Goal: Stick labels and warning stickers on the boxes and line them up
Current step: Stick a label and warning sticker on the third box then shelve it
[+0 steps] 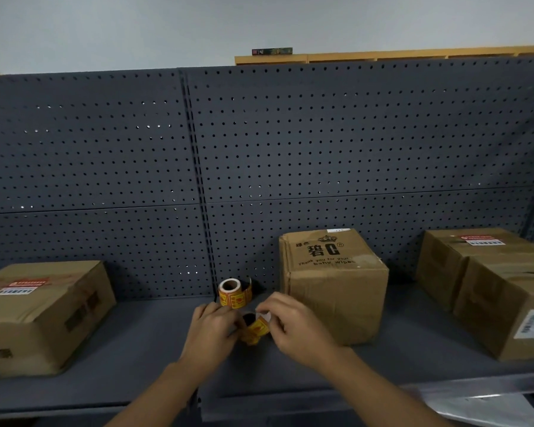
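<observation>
Grey shelf (136,349) with pegboard back panel (105,149); both hands at the middle of the shelf, toward its front edge; right hand (296,325) fingertips pinch a white tab, probably a sticker corner or backing being peeled, blur makes it hard to tell; left hand (210,331) fingers curled round the yellow warning sticker roll (255,331), steadying it; second sticker roll (230,292) stands just behind, near the shelf's back edge. Outward: printed box (333,288) just right of the hands, no label or warning sticker visible on the faces shown; left box (40,312) at the shelf's left end carries a red-and-white label plus barcode on top; back right box (444,260) toward the right end also labelled on top; front right box (506,312) at the front right corner shows a white label on its side. Progress judgement: partway; outer boxes labelled, printed box seems next; boxes are well apart and unevenly set, so lining up remains.
</observation>
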Motion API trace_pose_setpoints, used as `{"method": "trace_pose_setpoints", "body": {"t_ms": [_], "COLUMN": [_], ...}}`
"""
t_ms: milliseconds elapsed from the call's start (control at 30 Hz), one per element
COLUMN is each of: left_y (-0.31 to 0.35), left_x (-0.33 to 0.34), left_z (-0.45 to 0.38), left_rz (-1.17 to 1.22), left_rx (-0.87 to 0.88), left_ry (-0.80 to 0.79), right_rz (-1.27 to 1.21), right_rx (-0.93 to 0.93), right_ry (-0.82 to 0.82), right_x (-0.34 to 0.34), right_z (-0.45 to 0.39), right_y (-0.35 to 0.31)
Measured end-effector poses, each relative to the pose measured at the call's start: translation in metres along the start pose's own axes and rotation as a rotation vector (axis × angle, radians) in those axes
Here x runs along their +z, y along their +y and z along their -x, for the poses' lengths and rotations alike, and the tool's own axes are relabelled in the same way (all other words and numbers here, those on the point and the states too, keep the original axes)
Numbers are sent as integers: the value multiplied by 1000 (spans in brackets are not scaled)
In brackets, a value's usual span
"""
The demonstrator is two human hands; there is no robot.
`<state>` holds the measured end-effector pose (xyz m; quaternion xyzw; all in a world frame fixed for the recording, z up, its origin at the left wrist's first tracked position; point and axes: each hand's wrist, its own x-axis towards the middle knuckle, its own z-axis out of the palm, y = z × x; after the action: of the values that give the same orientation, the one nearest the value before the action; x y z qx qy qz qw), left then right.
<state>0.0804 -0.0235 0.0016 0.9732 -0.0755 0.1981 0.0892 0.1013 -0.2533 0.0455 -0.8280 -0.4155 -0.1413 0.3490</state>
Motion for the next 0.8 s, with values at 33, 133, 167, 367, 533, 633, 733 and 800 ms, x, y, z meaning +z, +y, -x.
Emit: {"method": "trace_pose_setpoints", "body": {"t_ms": [33,133,167,367,533,633,733,800], "left_y": [-1,-1,-2,3,8,11,15,16], "left_x": [-2,-11,-14,-24,-28,-27,-24,-20], "left_z": [-2,-7,-9,-15,-16,-15,-13,-12], "left_rz": [46,164,202,427,620,716,764,765], "left_rx": [-18,-45,-53,-128,-213,-246,-258,-247], "left_ry": [9,45,51,1,-45,-32,-5,-2], "right_rz": [-1,-12,-18,-79,-149,-174,-175,-179], "right_rx": [26,100,121,210,322,324,343,355], "right_ry": [-7,-9,5,140,143,123,122,118], "right_x": [4,19,23,39,43,45,47,47], "right_z": [1,1,0,-13,-18,-17,-16,-17], "right_y": [0,-1,-2,0,6,6,6,7]}}
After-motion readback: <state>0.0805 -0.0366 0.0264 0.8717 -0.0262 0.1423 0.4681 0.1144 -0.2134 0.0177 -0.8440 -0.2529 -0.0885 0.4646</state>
